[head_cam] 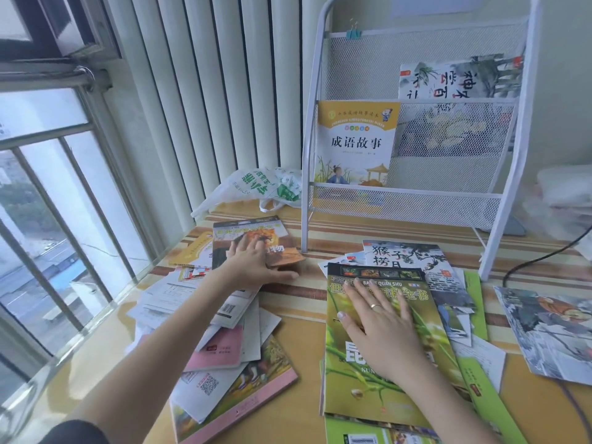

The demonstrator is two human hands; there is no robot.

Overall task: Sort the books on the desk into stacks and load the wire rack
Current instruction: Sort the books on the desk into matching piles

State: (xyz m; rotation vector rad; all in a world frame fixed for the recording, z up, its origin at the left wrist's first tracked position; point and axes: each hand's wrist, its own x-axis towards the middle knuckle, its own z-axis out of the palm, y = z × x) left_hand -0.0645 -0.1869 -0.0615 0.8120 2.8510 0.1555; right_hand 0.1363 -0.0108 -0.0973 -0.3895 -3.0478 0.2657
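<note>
While the left hand (253, 262) lies flat with straight fingers on a lion book (256, 241), the right hand (381, 318) lies flat, fingers spread wide, on a green bug book (384, 379). Neither hand grips anything. Under the left hand and back toward the person, more books and papers (224, 354) lie in a messy pile. Just past the right fingertips a monkey book (413, 261) peeks out. Out to that hand's right lies a grey picture book (544, 328). Behind both hands, on the desk (301, 331), stands the white wire rack (416, 193) with a yellow story book (355, 142) and another book (461, 78) higher up.
</note>
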